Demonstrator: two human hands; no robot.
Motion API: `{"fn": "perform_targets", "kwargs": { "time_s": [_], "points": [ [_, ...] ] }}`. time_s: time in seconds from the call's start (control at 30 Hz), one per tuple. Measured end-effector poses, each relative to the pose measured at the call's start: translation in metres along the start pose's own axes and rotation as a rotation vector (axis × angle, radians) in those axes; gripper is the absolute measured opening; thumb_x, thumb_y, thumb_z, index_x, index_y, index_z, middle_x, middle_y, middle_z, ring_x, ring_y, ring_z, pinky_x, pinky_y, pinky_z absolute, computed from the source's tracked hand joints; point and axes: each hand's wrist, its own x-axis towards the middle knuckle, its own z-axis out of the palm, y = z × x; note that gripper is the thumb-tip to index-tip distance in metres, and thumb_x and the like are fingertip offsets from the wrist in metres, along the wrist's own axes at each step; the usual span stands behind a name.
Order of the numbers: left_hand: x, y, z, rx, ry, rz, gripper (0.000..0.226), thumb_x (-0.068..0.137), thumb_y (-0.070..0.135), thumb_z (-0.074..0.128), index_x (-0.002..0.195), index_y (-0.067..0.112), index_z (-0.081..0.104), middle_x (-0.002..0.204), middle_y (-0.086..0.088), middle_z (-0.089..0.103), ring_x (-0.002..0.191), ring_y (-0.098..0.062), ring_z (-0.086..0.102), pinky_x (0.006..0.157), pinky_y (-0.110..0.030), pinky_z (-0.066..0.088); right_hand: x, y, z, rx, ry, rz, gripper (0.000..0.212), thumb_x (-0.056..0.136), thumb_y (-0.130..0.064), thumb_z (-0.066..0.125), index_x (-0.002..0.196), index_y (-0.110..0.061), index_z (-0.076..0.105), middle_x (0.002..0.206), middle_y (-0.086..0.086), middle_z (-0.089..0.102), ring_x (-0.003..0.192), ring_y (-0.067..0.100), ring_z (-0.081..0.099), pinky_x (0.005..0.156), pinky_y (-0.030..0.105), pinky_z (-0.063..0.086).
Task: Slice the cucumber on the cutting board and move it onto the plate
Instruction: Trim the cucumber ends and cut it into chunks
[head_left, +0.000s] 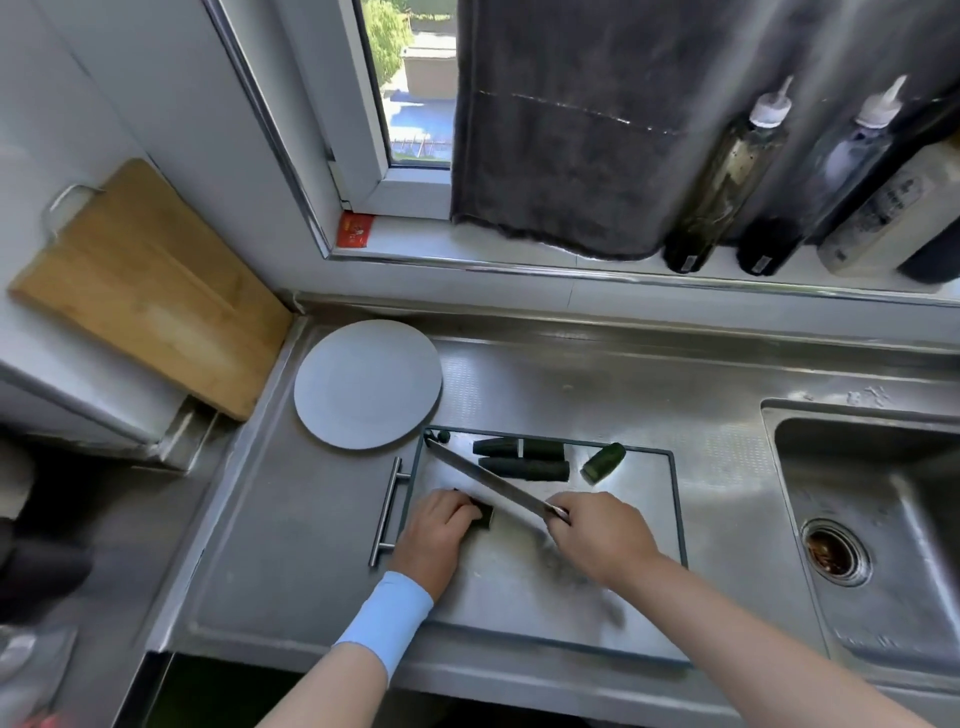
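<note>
A steel cutting board (623, 587) with a dark rim lies on the counter. My left hand (434, 535) holds down a dark cucumber piece (482, 514) near the board's left side, fingers curled over it. My right hand (597, 535) grips the handle of a long knife (488, 480); its blade runs up and left, just beside the held piece. Two long cucumber pieces (522, 460) lie side by side at the board's far edge. A short end piece (602, 462) lies to their right. A round white plate (366, 384) sits bare beyond the board's left corner.
A sink (878, 525) with a drain opens at the right. A wooden board (140, 291) leans against the left wall. Several bottles (727, 176) stand on the sill behind, next to a hanging dark towel (571, 130). A bar handle (387, 512) sticks out from the board's left side.
</note>
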Motion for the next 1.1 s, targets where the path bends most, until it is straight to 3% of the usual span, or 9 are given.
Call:
{"fn": "perform_targets", "kwargs": {
  "time_s": [0.17, 0.37, 0.57, 0.77, 1.1],
  "points": [
    [-0.004, 0.001, 0.01, -0.068, -0.005, -0.073, 0.037, 0.07, -0.002, 0.077, 0.1, 0.014, 0.063, 0.106, 0.0, 0.055, 0.098, -0.02, 0.053, 0.076, -0.025, 0.046, 0.001, -0.006, 0.012, -0.028, -0.046, 0.008, 0.023, 0.096, -0.029, 0.042, 0.079, -0.03, 0.058, 0.072, -0.007, 0.061, 0.07, 0.02, 0.054, 0.062, 0.031, 0.043],
    [-0.001, 0.001, 0.017, -0.072, 0.041, -0.076, 0.041, 0.069, -0.006, 0.076, 0.103, 0.012, 0.063, 0.106, -0.002, 0.055, 0.099, -0.019, 0.05, 0.072, -0.032, 0.05, 0.006, -0.005, 0.019, -0.027, -0.059, 0.037, 0.023, 0.092, -0.026, 0.042, 0.088, -0.024, 0.064, 0.079, -0.004, 0.068, 0.077, 0.02, 0.061, 0.068, 0.033, 0.052],
    [-0.008, -0.004, 0.026, -0.033, 0.119, -0.031, 0.037, 0.068, -0.008, 0.078, 0.1, 0.007, 0.066, 0.105, -0.007, 0.059, 0.097, -0.023, 0.053, 0.082, -0.026, 0.046, 0.008, -0.004, 0.021, 0.007, -0.093, 0.051, 0.023, 0.095, -0.027, 0.042, 0.083, -0.023, 0.061, 0.073, -0.004, 0.064, 0.067, 0.016, 0.056, 0.058, 0.03, 0.043],
    [-0.008, -0.008, 0.034, -0.071, 0.134, -0.022, 0.047, 0.07, -0.007, 0.078, 0.107, 0.012, 0.057, 0.11, -0.006, 0.056, 0.1, -0.027, 0.054, 0.076, -0.037, 0.051, 0.007, -0.007, 0.027, -0.022, -0.082, 0.039, 0.022, 0.098, -0.031, 0.039, 0.098, -0.028, 0.061, 0.084, -0.004, 0.067, 0.079, 0.023, 0.059, 0.065, 0.033, 0.047],
    [-0.011, -0.01, 0.036, -0.05, 0.169, -0.003, 0.042, 0.076, -0.003, 0.076, 0.11, 0.015, 0.059, 0.111, -0.006, 0.063, 0.099, -0.028, 0.057, 0.078, -0.039, 0.052, 0.005, -0.015, 0.028, -0.012, -0.06, 0.006, 0.023, 0.102, -0.031, 0.039, 0.102, -0.032, 0.062, 0.075, -0.007, 0.062, 0.072, 0.021, 0.054, 0.063, 0.033, 0.045]
  ]
}}
